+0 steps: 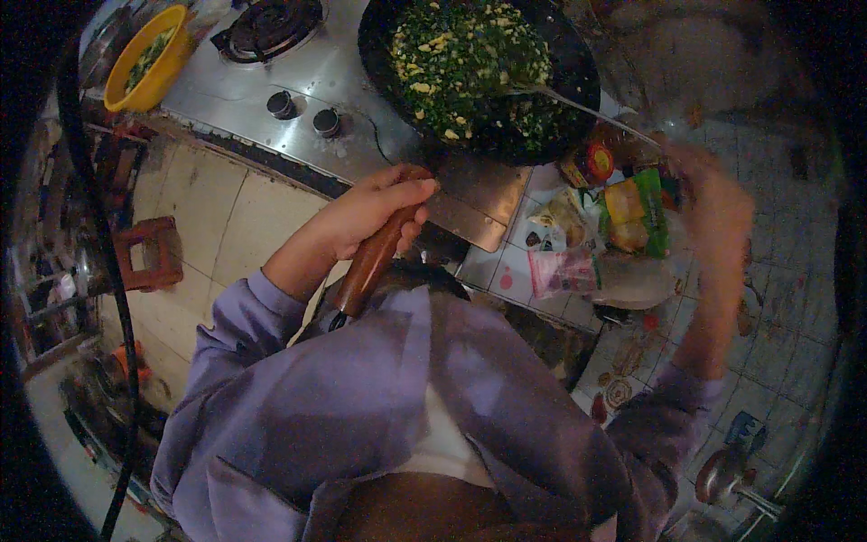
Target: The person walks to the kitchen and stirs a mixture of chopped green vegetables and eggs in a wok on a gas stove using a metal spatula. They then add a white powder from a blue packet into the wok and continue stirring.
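Note:
My left hand (379, 213) is wrapped around the brown handle (371, 267) of a dark wok (379, 47). The wok sits over the right side of a steel gas stove. Inside it lies a mix of chopped green leaves and yellow egg-like bits (467, 68). My right hand (711, 186), blurred, grips the far end of a metal spatula or ladle (596, 114). Its head is partly sunk in the food near the wok's right side. The part of the handle inside my right fist is hidden.
A second burner (271, 30) and two knobs (326, 122) are on the stove (230, 112). A yellow bowl (152, 61) with greens stands at the left. Several food packets (630, 213) lie on the tiled counter (494, 267) to the right. A reddish stool (152, 254) stands on the floor.

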